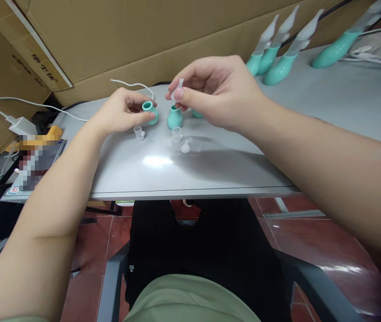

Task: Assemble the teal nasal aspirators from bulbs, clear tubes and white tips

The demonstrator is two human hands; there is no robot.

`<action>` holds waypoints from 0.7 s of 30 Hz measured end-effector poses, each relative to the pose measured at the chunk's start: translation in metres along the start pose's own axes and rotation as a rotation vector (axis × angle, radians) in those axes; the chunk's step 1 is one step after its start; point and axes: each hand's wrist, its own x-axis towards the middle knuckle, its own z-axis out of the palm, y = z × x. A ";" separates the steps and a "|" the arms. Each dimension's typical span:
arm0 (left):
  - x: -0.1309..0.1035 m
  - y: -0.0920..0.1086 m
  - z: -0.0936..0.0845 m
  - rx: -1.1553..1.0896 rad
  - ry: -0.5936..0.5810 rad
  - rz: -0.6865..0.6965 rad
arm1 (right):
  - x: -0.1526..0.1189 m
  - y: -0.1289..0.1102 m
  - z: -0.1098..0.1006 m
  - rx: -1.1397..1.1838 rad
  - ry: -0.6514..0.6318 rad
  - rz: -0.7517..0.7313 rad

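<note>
My left hand (128, 109) is closed around a teal rubber bulb (150, 112), its round opening tilted toward me. Between thumb and fingers of my right hand (217, 91) is a small translucent white nozzle tip (180, 84), pointing up, just above another teal bulb (175, 118) standing on the table. A third bulb (197, 113) is partly hidden behind my right hand. In front of the bulbs are two clear plastic connector cups, the left cup (139, 133) and the right cup (177, 134). Closer to me lies a second white nozzle tip (185, 146).
Several assembled teal aspirators (279, 67) stand at the back right of the grey table (210, 179). Cardboard (143, 36) walls off the back. At left are a white charger (23, 126) with its cable and a yellow object (48, 136); white cables lie at far right.
</note>
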 end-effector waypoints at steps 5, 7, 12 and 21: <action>-0.002 0.018 0.002 0.011 0.072 0.100 | 0.000 0.006 -0.003 0.017 0.006 -0.082; -0.004 0.024 0.004 0.026 0.098 0.135 | 0.000 0.006 -0.004 0.036 0.013 -0.081; -0.003 0.024 0.012 0.041 0.158 0.192 | -0.001 0.000 -0.001 0.088 0.026 -0.012; -0.003 0.037 0.026 0.105 0.122 0.169 | 0.000 0.002 0.002 0.189 0.079 0.032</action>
